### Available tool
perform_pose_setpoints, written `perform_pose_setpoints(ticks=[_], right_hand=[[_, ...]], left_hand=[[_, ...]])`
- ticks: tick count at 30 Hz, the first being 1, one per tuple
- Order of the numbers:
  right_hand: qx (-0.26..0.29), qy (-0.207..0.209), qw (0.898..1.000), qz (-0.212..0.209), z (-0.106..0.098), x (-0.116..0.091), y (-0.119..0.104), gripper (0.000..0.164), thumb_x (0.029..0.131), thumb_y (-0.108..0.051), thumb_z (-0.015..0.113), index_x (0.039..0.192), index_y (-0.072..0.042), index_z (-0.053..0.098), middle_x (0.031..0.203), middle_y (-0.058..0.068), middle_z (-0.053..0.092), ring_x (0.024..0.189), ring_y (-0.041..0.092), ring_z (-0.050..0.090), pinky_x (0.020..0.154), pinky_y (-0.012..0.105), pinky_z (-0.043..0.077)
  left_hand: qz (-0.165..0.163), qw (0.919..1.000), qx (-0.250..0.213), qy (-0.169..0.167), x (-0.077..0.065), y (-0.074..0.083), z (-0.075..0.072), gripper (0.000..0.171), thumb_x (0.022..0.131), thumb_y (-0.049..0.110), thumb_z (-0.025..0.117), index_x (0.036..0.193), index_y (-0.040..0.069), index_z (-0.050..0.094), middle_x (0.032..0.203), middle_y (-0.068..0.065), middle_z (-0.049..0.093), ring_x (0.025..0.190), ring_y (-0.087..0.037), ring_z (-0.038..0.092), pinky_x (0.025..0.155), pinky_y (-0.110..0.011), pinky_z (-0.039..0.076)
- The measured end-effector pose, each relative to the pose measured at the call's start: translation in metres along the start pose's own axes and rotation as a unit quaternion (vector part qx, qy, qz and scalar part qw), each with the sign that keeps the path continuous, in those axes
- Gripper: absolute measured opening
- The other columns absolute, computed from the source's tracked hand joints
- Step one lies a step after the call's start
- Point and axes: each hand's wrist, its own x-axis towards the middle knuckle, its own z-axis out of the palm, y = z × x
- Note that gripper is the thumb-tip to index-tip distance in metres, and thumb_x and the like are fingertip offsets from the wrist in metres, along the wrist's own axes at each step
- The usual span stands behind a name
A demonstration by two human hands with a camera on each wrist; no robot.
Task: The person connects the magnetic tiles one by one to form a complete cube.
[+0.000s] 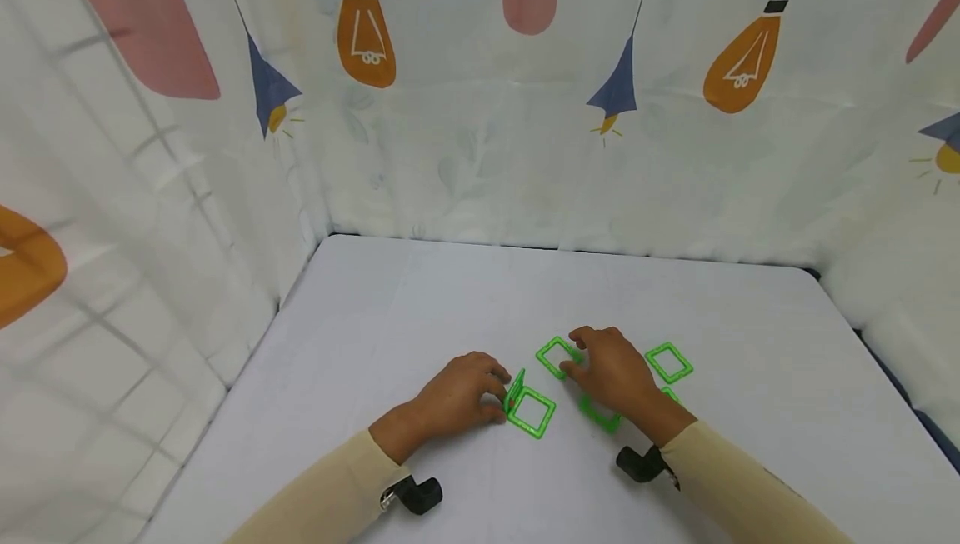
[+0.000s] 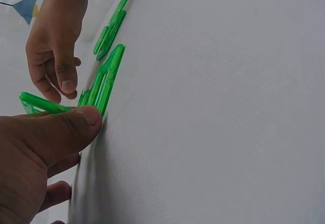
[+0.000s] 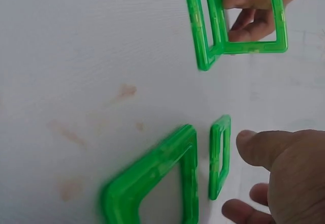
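My left hand (image 1: 461, 394) pinches a green square magnetic tile (image 1: 515, 390) that stands upright along one edge of a flat green tile (image 1: 547, 420). In the right wrist view, the fingers show behind the raised tile (image 3: 282, 18), and the two frames meet at an angle. My right hand (image 1: 611, 369) hovers with thumb and fingers spread beside another flat green tile (image 1: 547, 346), holding nothing. Below the right palm lies a further green tile (image 1: 600, 419), partly covered by that hand.
To the right lies a loose green tile (image 1: 681, 376); part of another green tile (image 1: 671, 395) peeks out behind the right wrist. A white cloth covers the table (image 1: 420, 302), and a patterned curtain (image 1: 480, 161) hangs along its back and left sides.
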Motion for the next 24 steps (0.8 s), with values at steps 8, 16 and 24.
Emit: perform_pose_setpoints(ticks=[8,16,24], right_hand=[[-0.018,-0.010,1.000,0.019,0.0034,-0.0008,0.0015,0.063,0.084,-0.045,0.084,0.129,-0.005,0.066,0.106,0.004,0.070,0.102,0.028,0.063,0.071,0.040,0.056],[-0.018,-0.022,0.999,0.023,0.0038,0.0003,0.0002,0.064,0.083,-0.044,0.084,0.129,-0.003,0.067,0.106,0.006,0.070,0.105,0.027,0.062,0.074,0.040,0.056],[-0.034,-0.016,0.999,0.007,0.0032,0.0012,-0.0020,0.061,0.081,-0.044,0.087,0.126,-0.008,0.068,0.107,0.006,0.066,0.106,0.026,0.057,0.075,0.039,0.056]], left_hand=[[0.002,1.0000,-0.003,0.004,-0.0021,-0.0005,0.0002,0.013,0.084,0.027,0.087,0.093,0.021,0.081,0.121,0.005,0.066,0.120,-0.017,0.057,0.105,-0.040,0.046],[0.001,1.0000,-0.003,0.002,-0.0006,0.0012,-0.0009,0.013,0.084,0.027,0.087,0.093,0.021,0.081,0.121,0.005,0.066,0.122,-0.017,0.056,0.106,-0.039,0.045],[0.001,1.0000,0.007,-0.001,0.0007,0.0009,-0.0020,0.014,0.083,0.028,0.088,0.093,0.021,0.082,0.120,0.005,0.067,0.120,-0.018,0.057,0.105,-0.040,0.045]])
